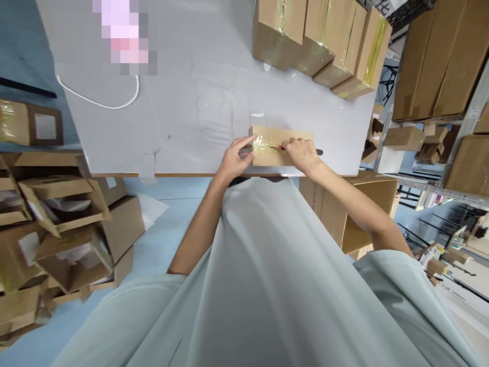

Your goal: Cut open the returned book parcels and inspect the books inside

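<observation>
A small cardboard box (269,159) lies lengthwise near the table's front edge, with clear yellowish tape along its top. My left hand (236,157) grips the box's left end, thumb and fingers spread on either side of it. In my right hand (302,154) is a utility knife (320,152). Its black end sticks out to the right of my fist, and a bit of red shows at the left. The knife points along the taped seam, where a dark slit is visible. Most of its handle is hidden by my fingers.
Several taped cardboard boxes (319,38) stand in a row at the table's back right. A white cable (110,107) loops at the left, below a blurred patch. Opened cartons (76,255) pile up on the left floor. An open carton (359,214) stands below the table's right edge, near shelving.
</observation>
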Demonstrator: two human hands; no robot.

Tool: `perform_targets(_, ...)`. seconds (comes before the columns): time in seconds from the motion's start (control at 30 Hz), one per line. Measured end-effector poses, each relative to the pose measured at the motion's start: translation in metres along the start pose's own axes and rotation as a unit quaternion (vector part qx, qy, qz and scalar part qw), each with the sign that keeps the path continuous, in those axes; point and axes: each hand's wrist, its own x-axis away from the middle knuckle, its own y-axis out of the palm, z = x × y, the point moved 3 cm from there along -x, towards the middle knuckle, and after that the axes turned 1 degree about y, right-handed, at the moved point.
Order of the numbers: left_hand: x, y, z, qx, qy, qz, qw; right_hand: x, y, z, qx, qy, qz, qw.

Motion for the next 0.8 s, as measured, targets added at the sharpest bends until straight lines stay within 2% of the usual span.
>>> perform_targets(0.17,0.0,0.003,-0.001,0.006,-0.003,0.005,1.0,0.004,0.001,0.002,0.006,-0.004,-0.004,1.0)
perform_targets(0.43,0.0,0.006,-0.001,0.001,-0.019,0.002,1.0,0.013,-0.018,-0.019,-0.01,-0.03,0.018,0.999)
perform_targets(0.6,-0.001,0.011,-0.003,0.009,-0.038,0.015,0.999,0.0,-0.024,-0.023,-0.036,-0.071,0.028,0.996)
perform_targets(0.8,0.001,0.017,-0.001,-0.001,-0.051,0.056,0.997,-0.017,-0.01,-0.012,-0.067,-0.071,0.033,0.995)
